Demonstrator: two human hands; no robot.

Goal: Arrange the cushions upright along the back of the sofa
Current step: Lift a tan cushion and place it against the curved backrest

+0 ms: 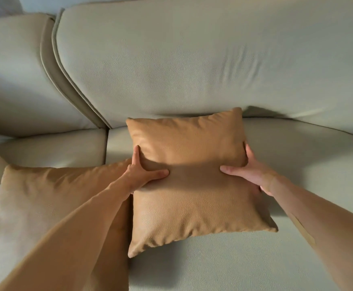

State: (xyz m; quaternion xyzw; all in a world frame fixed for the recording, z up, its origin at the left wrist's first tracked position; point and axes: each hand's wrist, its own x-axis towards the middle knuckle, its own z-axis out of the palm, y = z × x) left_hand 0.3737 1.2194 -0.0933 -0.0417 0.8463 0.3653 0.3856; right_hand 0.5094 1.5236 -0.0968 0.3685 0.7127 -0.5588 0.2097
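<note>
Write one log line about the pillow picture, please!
held: tan leather square cushion | left hand, right hand: grip its sides | top edge at cream sofa backrest | second tan cushion: flat

**Cushions on the sofa seat**

One cushion (pixel 192 185) sits mid-frame on the seat (pixel 297 164), its top edge touching the backrest (pixel 192 59). A second cushion (pixel 45 196) lies at lower left, beside it. Left hand (pixel 142 175) and right hand (pixel 249 171) flank the central one.

Your two forearms are bare, with no sleeve showing on either. Your left hand (pixel 143 175) and right hand (pixel 249 173) are bare too, with short, unpainted fingernails.
</note>
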